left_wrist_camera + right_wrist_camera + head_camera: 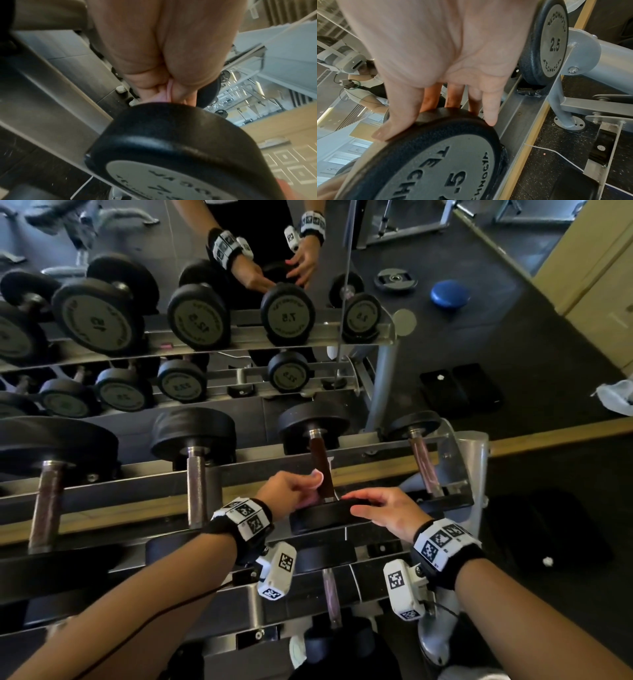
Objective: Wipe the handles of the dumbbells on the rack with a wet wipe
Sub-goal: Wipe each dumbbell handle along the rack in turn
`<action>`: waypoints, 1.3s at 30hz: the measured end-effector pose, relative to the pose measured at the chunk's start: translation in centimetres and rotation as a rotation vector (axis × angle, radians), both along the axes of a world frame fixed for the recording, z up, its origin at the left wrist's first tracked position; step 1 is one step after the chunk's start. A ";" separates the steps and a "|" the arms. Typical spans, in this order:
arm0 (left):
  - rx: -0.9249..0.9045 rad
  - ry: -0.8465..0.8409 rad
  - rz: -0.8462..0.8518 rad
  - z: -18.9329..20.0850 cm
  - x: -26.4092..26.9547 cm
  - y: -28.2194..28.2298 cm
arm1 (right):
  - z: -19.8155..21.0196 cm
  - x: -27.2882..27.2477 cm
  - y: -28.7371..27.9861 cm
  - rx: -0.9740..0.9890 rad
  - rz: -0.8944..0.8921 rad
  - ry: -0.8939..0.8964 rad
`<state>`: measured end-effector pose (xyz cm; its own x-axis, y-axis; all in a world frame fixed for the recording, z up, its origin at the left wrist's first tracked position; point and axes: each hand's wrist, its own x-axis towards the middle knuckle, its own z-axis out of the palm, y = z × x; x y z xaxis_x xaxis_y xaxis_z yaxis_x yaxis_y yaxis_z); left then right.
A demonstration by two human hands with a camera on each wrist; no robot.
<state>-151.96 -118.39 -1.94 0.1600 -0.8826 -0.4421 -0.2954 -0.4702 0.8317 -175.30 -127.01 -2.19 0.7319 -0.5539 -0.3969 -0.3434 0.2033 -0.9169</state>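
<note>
Matt pebbled black rubber dumbbell heads (426,155), knurled metal handles (197,484), brushed steel rack (239,474), pale wood trim (548,436).

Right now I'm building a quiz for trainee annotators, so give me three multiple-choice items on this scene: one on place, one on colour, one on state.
1. Where does the right hand rest?
A. on the near head of the 7.5 dumbbell
B. on the floor plate
C. on the 2.5 dumbbell

2. What colour is the wet wipe?
A. blue
B. pale pink
C. black

3. How is the left hand?
A. flat and empty
B. hanging idle
C. fingers curled round the wipe

Answers: 1 A, thumb and fingers lie over that head's rim; 2 B, pink shows between the fingers; 3 C, the wipe is bunched in the grip beside the handle.
</note>
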 end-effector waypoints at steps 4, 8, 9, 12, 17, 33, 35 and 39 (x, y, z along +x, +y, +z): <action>0.023 -0.008 -0.159 0.9 0.7 0.4 | 0.1 0.0 0.5 -0.007 -0.045 -0.016; -0.029 0.140 0.064 1.2 2.1 -0.1 | 0.3 0.0 0.7 0.001 -0.055 -0.022; -0.073 0.232 0.180 1.2 2.0 -0.3 | 0.3 0.0 0.7 0.002 -0.058 -0.020; -0.128 0.396 0.321 1.3 0.5 -1.1 | 0.3 0.1 0.7 0.019 -0.065 -0.021; -0.109 0.358 0.283 0.8 -1.4 -0.6 | -0.1 0.1 0.7 0.052 -0.106 -0.044; -0.169 -0.010 0.179 1.8 0.8 0.6 | -0.9 0.2 0.1 0.012 -0.055 0.002; -0.273 -0.120 0.187 2.8 1.3 -0.6 | -0.8 0.1 0.1 0.011 -0.061 -0.020; -0.310 -0.310 0.181 4.1 1.5 -2.9 | -0.5 0.0 0.1 0.000 -0.062 -0.036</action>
<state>-150.49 -121.33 2.21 0.4066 -0.9110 -0.0695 -0.4881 -0.2809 0.8263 -175.35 -126.88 -2.73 0.7103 -0.5984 -0.3708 -0.2970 0.2227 -0.9285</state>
